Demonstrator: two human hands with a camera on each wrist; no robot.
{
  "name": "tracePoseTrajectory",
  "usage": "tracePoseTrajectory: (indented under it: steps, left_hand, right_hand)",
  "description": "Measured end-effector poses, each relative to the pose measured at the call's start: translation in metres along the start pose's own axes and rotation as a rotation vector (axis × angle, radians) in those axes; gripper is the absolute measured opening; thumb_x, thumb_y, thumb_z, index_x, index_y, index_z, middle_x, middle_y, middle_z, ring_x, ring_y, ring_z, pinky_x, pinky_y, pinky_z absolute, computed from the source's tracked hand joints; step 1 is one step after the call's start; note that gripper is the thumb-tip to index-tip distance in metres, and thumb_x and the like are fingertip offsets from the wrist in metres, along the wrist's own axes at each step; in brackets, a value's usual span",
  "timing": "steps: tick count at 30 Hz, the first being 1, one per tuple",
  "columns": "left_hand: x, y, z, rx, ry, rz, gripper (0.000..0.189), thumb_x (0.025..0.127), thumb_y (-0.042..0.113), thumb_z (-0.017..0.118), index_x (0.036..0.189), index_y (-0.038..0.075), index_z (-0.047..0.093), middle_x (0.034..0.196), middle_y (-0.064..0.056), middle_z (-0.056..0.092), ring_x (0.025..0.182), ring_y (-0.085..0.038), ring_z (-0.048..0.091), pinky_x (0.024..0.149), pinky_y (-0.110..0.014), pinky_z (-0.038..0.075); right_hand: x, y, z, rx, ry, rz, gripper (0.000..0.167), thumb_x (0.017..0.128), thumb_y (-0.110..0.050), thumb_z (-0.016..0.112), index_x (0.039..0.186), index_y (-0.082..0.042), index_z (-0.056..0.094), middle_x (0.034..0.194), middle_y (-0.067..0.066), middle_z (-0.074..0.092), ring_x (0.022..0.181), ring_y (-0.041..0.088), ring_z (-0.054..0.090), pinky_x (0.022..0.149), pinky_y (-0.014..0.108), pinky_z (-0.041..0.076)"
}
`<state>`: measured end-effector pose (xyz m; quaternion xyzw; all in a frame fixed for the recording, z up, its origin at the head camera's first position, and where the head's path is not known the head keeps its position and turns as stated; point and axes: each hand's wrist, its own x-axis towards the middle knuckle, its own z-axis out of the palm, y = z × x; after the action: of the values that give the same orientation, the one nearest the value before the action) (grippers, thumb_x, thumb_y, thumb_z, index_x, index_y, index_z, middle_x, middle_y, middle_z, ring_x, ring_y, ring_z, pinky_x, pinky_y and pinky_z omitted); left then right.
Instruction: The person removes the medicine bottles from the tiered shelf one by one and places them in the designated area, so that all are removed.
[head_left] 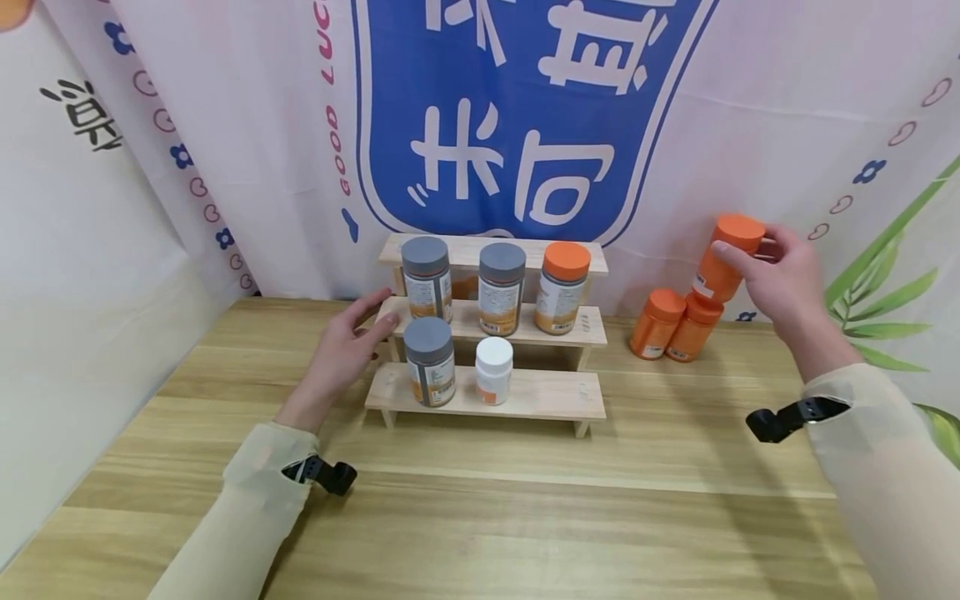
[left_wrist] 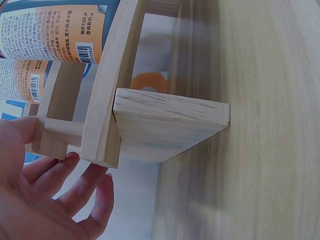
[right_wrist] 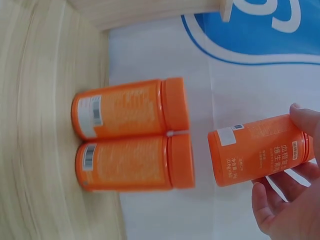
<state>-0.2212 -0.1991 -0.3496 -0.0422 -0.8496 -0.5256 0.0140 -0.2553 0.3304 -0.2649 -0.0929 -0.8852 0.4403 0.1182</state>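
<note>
My right hand (head_left: 783, 271) grips an orange bottle (head_left: 718, 271) near its lid, thumb on one side and fingers on the other. In the right wrist view this bottle (right_wrist: 260, 150) hangs apart from two upright orange bottles (right_wrist: 122, 112) that stand side by side on the table. My left hand (head_left: 341, 346) holds the left end of a three-step wooden rack (head_left: 540, 393), its thumb (left_wrist: 27, 129) against the wood and its fingertips beneath. Two grey-lidded jars (head_left: 500, 292) and an orange-lidded jar (head_left: 561, 292) occupy the middle step. Another grey-lidded jar (head_left: 431, 367) and a white bottle (head_left: 494, 375) are on the front step.
Behind the rack hangs a white curtain with a blue printed panel (head_left: 480, 83). The wood-grain table (head_left: 487, 517) extends in front of the rack and to both sides. Each wrist carries a small black camera mount (head_left: 322, 473).
</note>
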Motion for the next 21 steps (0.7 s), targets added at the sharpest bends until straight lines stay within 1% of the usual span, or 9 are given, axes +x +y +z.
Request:
tracePoseTrajectory:
  steps: [4, 6, 11, 13, 15, 18, 21]
  left_hand:
    - [0.0, -0.001, 0.0, 0.0, 0.002, 0.003, 0.064, 0.11, 0.047, 0.055, 0.167, 0.024, 0.036, 0.173, -0.012, 0.036, 0.126, -0.036, 0.062, 0.088, -0.033, 0.055]
    - [0.0, -0.001, 0.0, 0.001, 0.003, 0.004, 0.064, 0.11, 0.046, 0.055, 0.167, 0.023, 0.036, 0.173, -0.012, 0.036, 0.126, -0.036, 0.062, 0.088, -0.033, 0.055]
    - [0.0, -0.001, -0.001, 0.001, 0.005, 0.001, 0.064, 0.11, 0.046, 0.055, 0.167, 0.024, 0.037, 0.173, -0.012, 0.035, 0.126, -0.036, 0.062, 0.089, -0.034, 0.055]
    - [0.0, -0.001, 0.0, -0.002, 0.004, 0.0, 0.063, 0.11, 0.046, 0.055, 0.167, 0.025, 0.037, 0.173, -0.011, 0.035, 0.127, -0.036, 0.062, 0.089, -0.035, 0.056]
    - [0.0, -0.001, 0.0, -0.005, 0.002, 0.001, 0.063, 0.11, 0.046, 0.055, 0.167, 0.026, 0.037, 0.173, -0.011, 0.035, 0.127, -0.036, 0.062, 0.09, -0.036, 0.056]
    - [0.0, -0.002, -0.001, -0.011, -0.002, 0.005, 0.063, 0.11, 0.046, 0.055, 0.167, 0.026, 0.036, 0.173, -0.011, 0.035, 0.127, -0.037, 0.062, 0.09, -0.036, 0.055]
    - [0.001, -0.002, 0.0, -0.014, -0.003, 0.007, 0.064, 0.11, 0.046, 0.055, 0.167, 0.025, 0.036, 0.173, -0.01, 0.035, 0.127, -0.037, 0.062, 0.09, -0.037, 0.056]
  right_hand:
    - [0.0, 0.008, -0.006, -0.004, 0.002, 0.02, 0.085, 0.099, -0.066, 0.06, 0.167, -0.021, 0.035, 0.156, 0.01, 0.045, 0.134, 0.028, 0.043, 0.095, 0.029, 0.046]
    - [0.0, 0.01, -0.008, -0.001, 0.008, 0.031, 0.084, 0.099, -0.066, 0.06, 0.166, -0.023, 0.036, 0.156, 0.007, 0.046, 0.134, 0.027, 0.043, 0.097, 0.028, 0.045]
    - [0.0, 0.017, -0.015, 0.009, 0.029, 0.067, 0.081, 0.098, -0.066, 0.062, 0.165, -0.028, 0.038, 0.152, 0.0, 0.048, 0.133, 0.024, 0.042, 0.103, 0.033, 0.045]
    - [0.0, 0.02, -0.018, 0.024, 0.036, 0.074, 0.079, 0.097, -0.065, 0.063, 0.164, -0.029, 0.039, 0.144, -0.007, 0.05, 0.13, 0.022, 0.043, 0.102, 0.033, 0.045]
    - [-0.001, 0.024, -0.021, 0.038, 0.041, 0.074, 0.076, 0.098, -0.064, 0.064, 0.162, -0.03, 0.042, 0.134, -0.015, 0.051, 0.124, 0.017, 0.044, 0.098, 0.03, 0.044]
    - [-0.002, 0.03, -0.023, 0.06, 0.045, 0.075, 0.072, 0.098, -0.061, 0.065, 0.161, -0.031, 0.044, 0.121, -0.025, 0.049, 0.116, 0.011, 0.045, 0.093, 0.025, 0.044]
    - [-0.003, 0.035, -0.024, 0.076, 0.046, 0.085, 0.073, 0.099, -0.059, 0.065, 0.162, -0.031, 0.043, 0.118, -0.027, 0.048, 0.113, 0.007, 0.045, 0.091, 0.022, 0.044]
